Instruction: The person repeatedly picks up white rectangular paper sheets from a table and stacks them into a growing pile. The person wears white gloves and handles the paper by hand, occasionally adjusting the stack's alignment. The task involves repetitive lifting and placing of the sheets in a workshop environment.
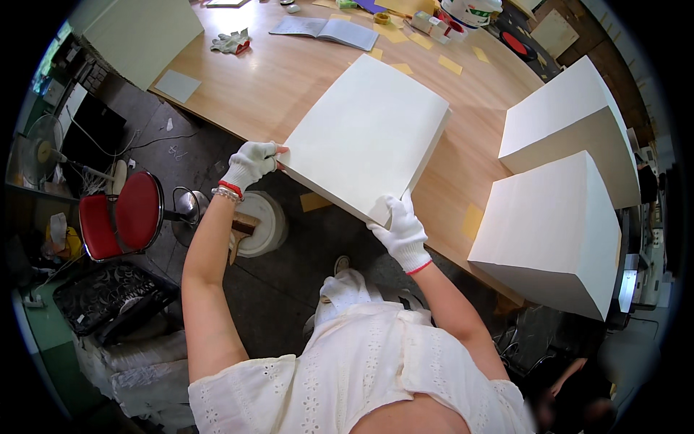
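A thick white rectangular slab [365, 130], box-like with a smooth top, lies tilted across the table's near edge, its near side jutting over. Whether it is a box or a stack of sheets cannot be told. My left hand [249, 163], in a white glove with bare fingertips, grips its left near corner. At the near right corner my right hand [402, 230], in a white glove with a red cuff edge, holds the slab, thumb along the side. The fingers under the slab are hidden.
Two large white blocks [549, 224] [564, 108] stand on the wooden table [246, 87] at right. An open notebook [325, 31], a loose glove [231, 42] and a white tub [471, 11] lie farther back. Below left are a lidded bucket [267, 224] with a brush [242, 231] and a red chair [137, 213].
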`<state>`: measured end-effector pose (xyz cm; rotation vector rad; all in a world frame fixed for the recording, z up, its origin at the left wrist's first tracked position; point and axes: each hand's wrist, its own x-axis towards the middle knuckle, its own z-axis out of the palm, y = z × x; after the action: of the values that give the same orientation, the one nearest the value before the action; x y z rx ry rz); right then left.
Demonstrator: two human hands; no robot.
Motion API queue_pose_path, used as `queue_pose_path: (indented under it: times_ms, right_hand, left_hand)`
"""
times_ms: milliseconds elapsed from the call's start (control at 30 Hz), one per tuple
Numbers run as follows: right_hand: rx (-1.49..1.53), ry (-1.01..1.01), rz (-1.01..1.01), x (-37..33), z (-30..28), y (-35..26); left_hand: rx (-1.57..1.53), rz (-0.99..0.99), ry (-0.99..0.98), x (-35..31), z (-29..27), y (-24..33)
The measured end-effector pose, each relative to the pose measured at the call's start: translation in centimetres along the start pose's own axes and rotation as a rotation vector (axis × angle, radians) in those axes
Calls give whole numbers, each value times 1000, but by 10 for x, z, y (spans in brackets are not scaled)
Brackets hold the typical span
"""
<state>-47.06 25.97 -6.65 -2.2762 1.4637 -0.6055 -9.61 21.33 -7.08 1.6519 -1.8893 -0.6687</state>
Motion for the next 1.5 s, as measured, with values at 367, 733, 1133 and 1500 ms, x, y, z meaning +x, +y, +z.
queue_pose_path:
  times_ms: [367, 733, 1133, 1500]
  right_hand:
    - [79, -18, 47, 0, -6, -5]
    - [246, -156, 30, -11, -35, 14]
    - [704, 191, -83, -232, -319, 127]
    - [1123, 1360, 237, -346, -399, 302]
  left_hand:
    - [-66, -3, 39, -2, -4, 7]
    - [353, 240, 98, -14, 5, 5]
    - [-459, 336, 40, 81, 43, 366]
    - [369, 1338, -375, 24, 246, 753]
